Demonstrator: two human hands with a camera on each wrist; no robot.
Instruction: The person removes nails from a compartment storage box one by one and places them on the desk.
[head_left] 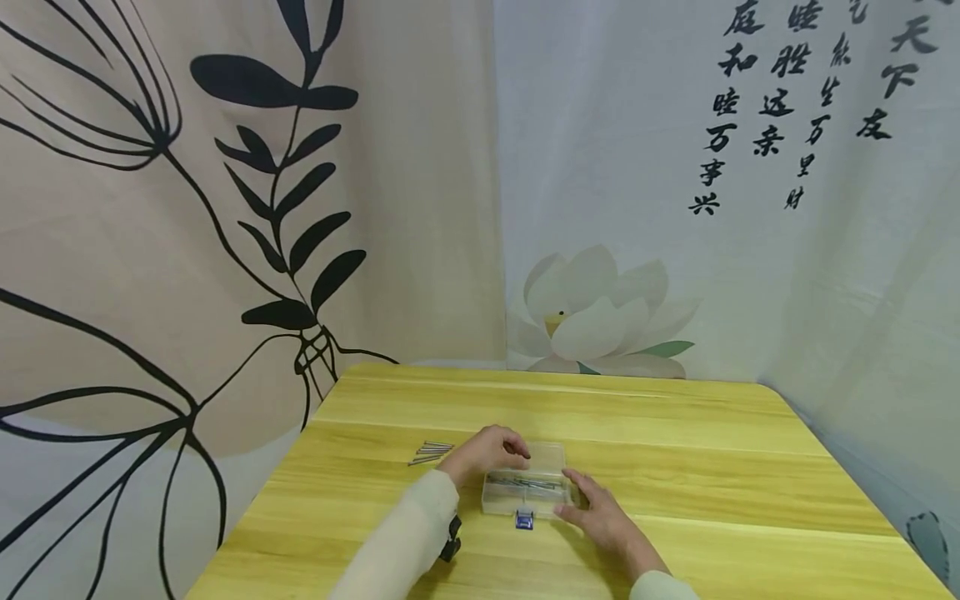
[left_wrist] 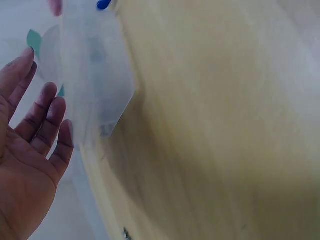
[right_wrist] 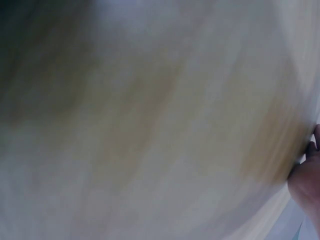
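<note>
A clear plastic box [head_left: 501,503] stands on the table with its see-through lid [head_left: 551,456] folded open at the back. Several thin metal nails or screws [head_left: 528,482] lie in its rear part. My left hand [head_left: 491,452] hovers over the box's back left, fingers loosely bent; in the left wrist view that hand [left_wrist: 35,145] is beside the box [left_wrist: 95,75] and holds nothing visible. At the box's right end my right hand [head_left: 603,517] grips it, thumb at the front corner and fingers behind. The right wrist view is blurred, showing only part of the hand [right_wrist: 306,180].
More metal nails or screws [head_left: 430,451] lie in a loose group left of the box. A blue latch [head_left: 524,520] sticks out from the box's front. The wooden table [head_left: 675,433] reaches back to a printed curtain [head_left: 435,208].
</note>
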